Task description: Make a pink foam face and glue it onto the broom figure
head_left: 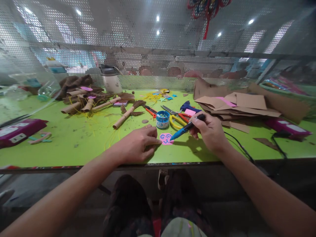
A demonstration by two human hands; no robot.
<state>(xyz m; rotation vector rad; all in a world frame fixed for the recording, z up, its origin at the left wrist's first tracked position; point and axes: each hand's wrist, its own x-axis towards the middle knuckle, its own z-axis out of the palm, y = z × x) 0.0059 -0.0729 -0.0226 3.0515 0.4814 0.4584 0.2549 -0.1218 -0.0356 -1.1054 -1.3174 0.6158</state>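
Note:
A small pink paper cutout lies near the table's front edge, with a face drawn on it in blue. My left hand rests on the table at its left, the index fingertip touching the paper's edge and the thumb apart. A blue marker with a black barrel is in the grip of my right hand. Its tip meets the right side of the drawing. Just beyond the paper stand a small blue jar and scissors with yellow handles.
Rolled brown paper pieces with yellow string lie left. A stack of brown paper sheets sits right. Behind are a kettle and a perforated metal screen. Purple packs lie at both sides; a black cable runs right.

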